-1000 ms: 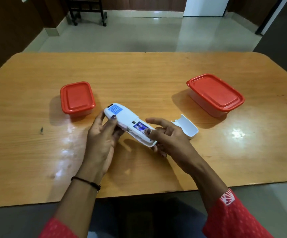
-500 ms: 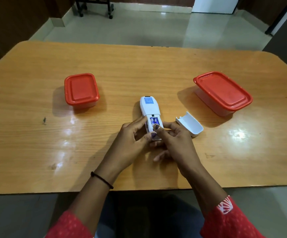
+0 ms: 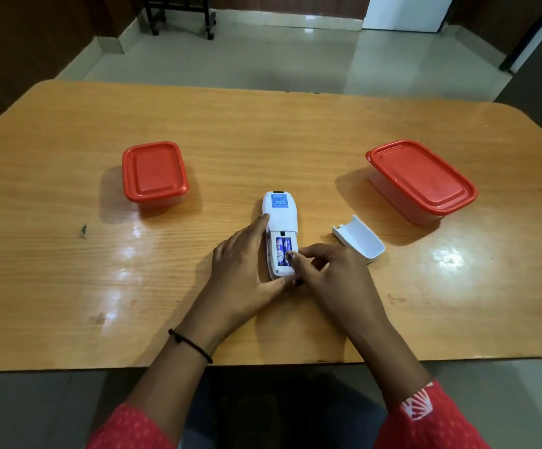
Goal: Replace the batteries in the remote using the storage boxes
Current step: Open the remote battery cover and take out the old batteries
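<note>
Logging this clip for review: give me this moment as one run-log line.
stage: battery removal | remote: face down on table, compartment open | left hand: steadying remote | right hand: fingertip on batteries | cover: off, beside | boxes: lidded

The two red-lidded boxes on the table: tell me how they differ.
The left box is smaller than the right box. The left box sits roughly square to the table edge; the right box is turned at an angle. The right box shows a clear, pale wall below its lid, while little of the left box's wall shows. Both have red lids, both are shut, and neither hand touches them.
</note>
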